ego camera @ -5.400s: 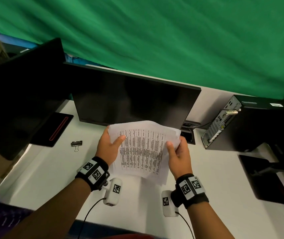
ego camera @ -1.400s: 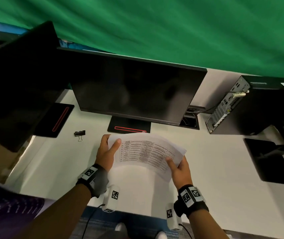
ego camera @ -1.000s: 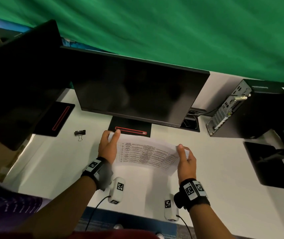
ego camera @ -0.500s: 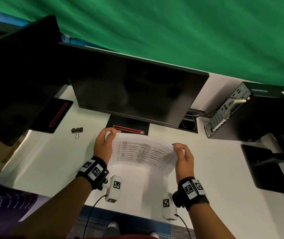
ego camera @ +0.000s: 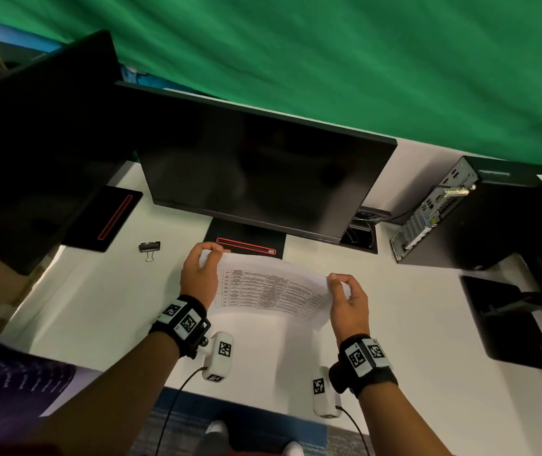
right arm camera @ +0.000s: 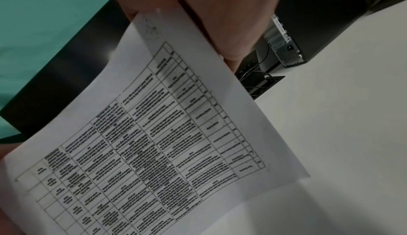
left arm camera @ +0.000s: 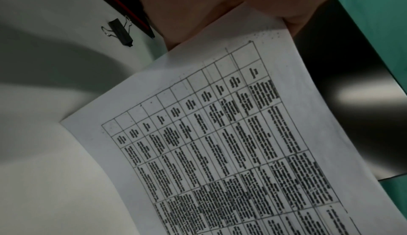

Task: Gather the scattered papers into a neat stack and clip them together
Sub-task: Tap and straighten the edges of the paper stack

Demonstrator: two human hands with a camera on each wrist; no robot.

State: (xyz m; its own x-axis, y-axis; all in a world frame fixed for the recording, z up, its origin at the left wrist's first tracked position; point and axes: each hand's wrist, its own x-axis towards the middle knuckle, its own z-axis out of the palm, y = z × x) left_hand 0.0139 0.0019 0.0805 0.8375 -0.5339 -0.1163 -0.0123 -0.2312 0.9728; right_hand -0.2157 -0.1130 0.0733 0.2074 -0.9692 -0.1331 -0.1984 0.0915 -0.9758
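Papers (ego camera: pixel 271 292) pinched between both hands, binder clip (ego camera: pixel 149 247) apart on desk (ego camera: pixel 411 340)

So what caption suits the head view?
Both hands, left hand and right hand, hold printed papers over a white desk.

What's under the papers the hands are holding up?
Only bare white desk shows under the papers, in shadow. The clip lies off to the left, not underneath.
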